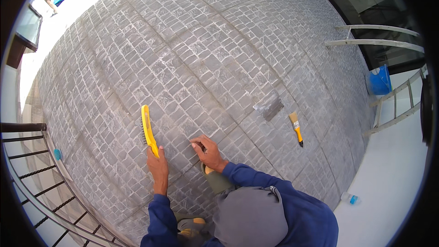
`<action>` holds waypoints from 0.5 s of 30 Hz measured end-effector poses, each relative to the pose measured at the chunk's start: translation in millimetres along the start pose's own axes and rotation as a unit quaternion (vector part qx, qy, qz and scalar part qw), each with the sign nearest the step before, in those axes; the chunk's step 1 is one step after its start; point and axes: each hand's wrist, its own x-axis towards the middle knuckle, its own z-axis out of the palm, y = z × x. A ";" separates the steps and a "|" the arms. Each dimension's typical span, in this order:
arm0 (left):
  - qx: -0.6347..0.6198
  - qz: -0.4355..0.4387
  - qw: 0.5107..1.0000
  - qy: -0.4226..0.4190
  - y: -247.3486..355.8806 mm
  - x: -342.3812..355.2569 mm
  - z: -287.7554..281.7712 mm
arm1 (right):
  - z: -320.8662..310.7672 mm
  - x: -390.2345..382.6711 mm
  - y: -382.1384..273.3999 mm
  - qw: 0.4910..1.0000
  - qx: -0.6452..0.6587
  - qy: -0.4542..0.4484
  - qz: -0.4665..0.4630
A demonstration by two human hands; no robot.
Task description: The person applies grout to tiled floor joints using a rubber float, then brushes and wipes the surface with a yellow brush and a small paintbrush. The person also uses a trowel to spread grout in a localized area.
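My left hand (157, 169) is wrapped round the lower end of a yellow-handled wire brush (147, 126). The brush points away from me, its dark bristles facing left, over grey stone-patterned paving (183, 87). To the right, my right hand (210, 154) hovers low over the paving with its fingers curled in toward the thumb; whether something small is between them is hidden. Farther right lies a paintbrush (297, 129) with a yellow handle, a black tip and pale bristles. Beyond it, a shiny dark grey flat piece or patch (269, 105) shows on the paving.
A curved metal railing (27, 155) runs along the left, with a small teal oval object (57, 154) beside it. At the right are a ladder (372, 42), a second ladder (395, 105), a blue bucket (378, 81) and a plastic bottle (350, 198) by the white wall.
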 end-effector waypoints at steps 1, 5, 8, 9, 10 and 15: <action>0.006 -0.030 0.999 -0.028 6.4 -6.8 1.5 | -2.8 3.5 0.2 1.000 0.013 0.003 0.008; 0.062 0.033 0.993 -0.095 33.2 -21.4 6.1 | -24.1 26.5 8.5 0.996 -0.008 0.093 0.013; 0.051 0.096 0.987 -0.117 55.9 -11.4 17.7 | -50.5 56.4 21.4 0.987 -0.055 0.153 -0.007; 0.039 0.120 0.984 -0.124 63.9 -5.2 23.3 | -58.7 68.0 25.2 0.983 -0.060 0.173 -0.014; 0.025 0.168 0.978 -0.119 72.2 2.0 30.2 | -67.6 81.2 28.0 0.979 -0.046 0.201 -0.001; 0.027 0.323 0.938 -0.124 113.7 37.9 72.2 | -96.9 134.4 28.4 0.962 0.018 0.273 -0.004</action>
